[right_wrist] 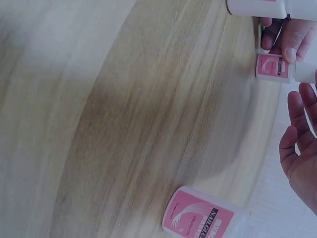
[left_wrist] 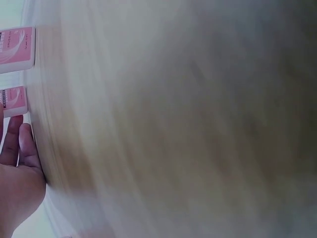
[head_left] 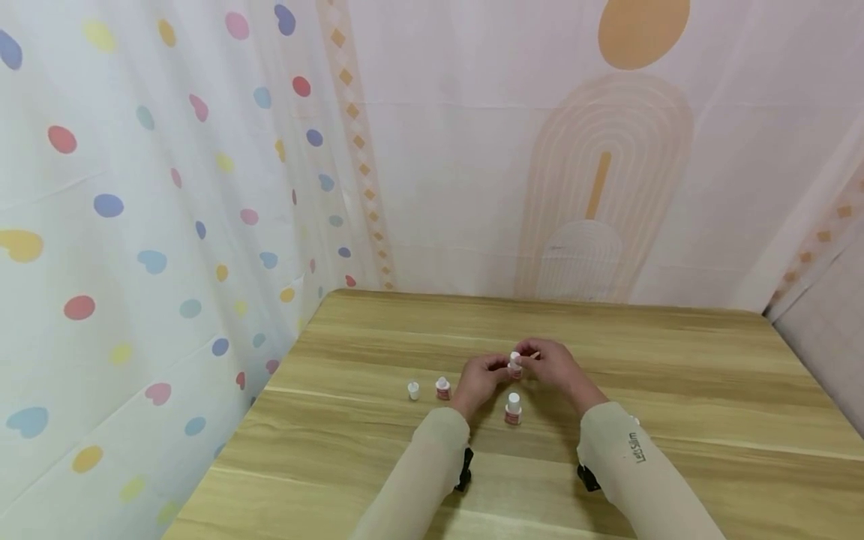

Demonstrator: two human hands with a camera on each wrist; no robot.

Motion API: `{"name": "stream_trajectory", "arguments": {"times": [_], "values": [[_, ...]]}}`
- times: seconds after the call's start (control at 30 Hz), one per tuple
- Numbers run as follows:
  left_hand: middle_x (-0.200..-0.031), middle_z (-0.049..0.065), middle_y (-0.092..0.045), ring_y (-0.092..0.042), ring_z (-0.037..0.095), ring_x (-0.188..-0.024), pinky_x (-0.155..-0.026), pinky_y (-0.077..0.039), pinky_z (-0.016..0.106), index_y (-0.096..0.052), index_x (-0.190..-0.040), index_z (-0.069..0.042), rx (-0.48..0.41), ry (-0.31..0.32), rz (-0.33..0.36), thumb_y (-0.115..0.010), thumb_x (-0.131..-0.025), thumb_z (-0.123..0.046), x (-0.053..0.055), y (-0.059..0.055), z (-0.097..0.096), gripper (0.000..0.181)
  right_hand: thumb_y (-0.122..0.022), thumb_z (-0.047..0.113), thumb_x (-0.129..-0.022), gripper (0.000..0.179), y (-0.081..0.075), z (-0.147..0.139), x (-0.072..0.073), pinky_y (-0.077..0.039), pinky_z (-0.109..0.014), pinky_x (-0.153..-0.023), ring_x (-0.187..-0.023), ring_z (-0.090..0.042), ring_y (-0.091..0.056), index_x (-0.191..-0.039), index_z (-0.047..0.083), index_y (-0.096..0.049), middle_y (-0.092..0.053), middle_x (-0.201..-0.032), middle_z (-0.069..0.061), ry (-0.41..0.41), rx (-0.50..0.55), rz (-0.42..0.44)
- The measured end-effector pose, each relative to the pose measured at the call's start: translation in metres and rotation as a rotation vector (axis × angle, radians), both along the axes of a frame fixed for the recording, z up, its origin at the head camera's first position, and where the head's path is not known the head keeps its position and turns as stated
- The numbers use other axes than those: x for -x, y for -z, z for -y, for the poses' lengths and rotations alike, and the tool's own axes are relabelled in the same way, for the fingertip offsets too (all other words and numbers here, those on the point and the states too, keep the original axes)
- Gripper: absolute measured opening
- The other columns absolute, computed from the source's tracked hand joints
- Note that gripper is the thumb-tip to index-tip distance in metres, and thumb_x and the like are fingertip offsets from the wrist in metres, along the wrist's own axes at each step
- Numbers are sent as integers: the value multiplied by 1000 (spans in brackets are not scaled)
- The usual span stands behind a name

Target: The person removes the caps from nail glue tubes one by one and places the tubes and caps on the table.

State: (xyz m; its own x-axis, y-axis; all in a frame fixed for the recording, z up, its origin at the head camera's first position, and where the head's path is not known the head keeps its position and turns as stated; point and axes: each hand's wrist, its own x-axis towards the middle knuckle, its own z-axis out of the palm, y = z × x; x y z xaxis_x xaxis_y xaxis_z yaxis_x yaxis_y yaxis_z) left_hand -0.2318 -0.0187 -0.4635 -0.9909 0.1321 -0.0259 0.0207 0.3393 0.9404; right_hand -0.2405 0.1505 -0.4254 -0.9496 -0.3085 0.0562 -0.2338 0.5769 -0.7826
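From the head view, here's the centre of it: a small pink-labelled bottle (head_left: 516, 372) upright between two hands, toward the far half of the worktop (head_left: 682, 367). The left hand (head_left: 478, 381) comes in low from the left, thumb and fingers narrowed around the body; the right hand (head_left: 552, 364) leans in from the right, thumb and finger on the white cap (head_left: 515, 356). Straight nearer, a capped bottle (head_left: 513, 411) stands apart from both hands. Over on the left we have a bottle with a short white top (head_left: 442, 389), and just left of that a loose white piece (head_left: 414, 391), probably an upturned cap. Something white peeps out by the right sleeve (head_left: 610, 431), mostly hidden.

Left wrist view now, turned on its side: the left hand's fingers reach the small bottle's base, its edge close to the worktop. The grip itself is cut off here, so I can't tell from this angle.

And the right wrist view gives the clearest look! The left thumb presses the label side, the right hand's other fingers curve loosely off the cap, and another labelled bottle sits well apart, off to the right.

Handling? Likely light, stiff, smooth plastic, easily tipped and perhaps slippery; best held low on the body, gently, cap pinched separately.
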Motion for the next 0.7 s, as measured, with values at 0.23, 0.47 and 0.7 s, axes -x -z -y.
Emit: {"name": "stream_trajectory", "arguments": {"times": [0.23,0.47,0.7], "values": [[-102,-2,-72,-61,10,-100,-94,-47,34,-77,-103,-9,7,10,8,-70,-94,-18,1,4,1,15,-67,12,-95,7,5,0,0,-50,-44,-84,-94,-24,-62,-100,9,-71,-68,-102,-5,23,-4,-3],[-104,-1,-73,-61,12,-103,-95,-47,35,-76,-106,-9,15,10,19,-68,-95,-16,2,2,0,15,-65,12,-97,12,6,0,-1,-52,-41,-78,-92,-26,-62,-105,6,-70,-69,-106,-10,33,2,-14],[-104,1,-73,-62,15,-105,-96,-46,36,-76,-105,-6,36,10,-6,-70,-94,-17,6,0,0,16,-64,10,-97,13,5,0,1,-51,-37,-72,-88,-25,-62,-108,3,-68,-67,-108,-15,19,9,-25]]}}
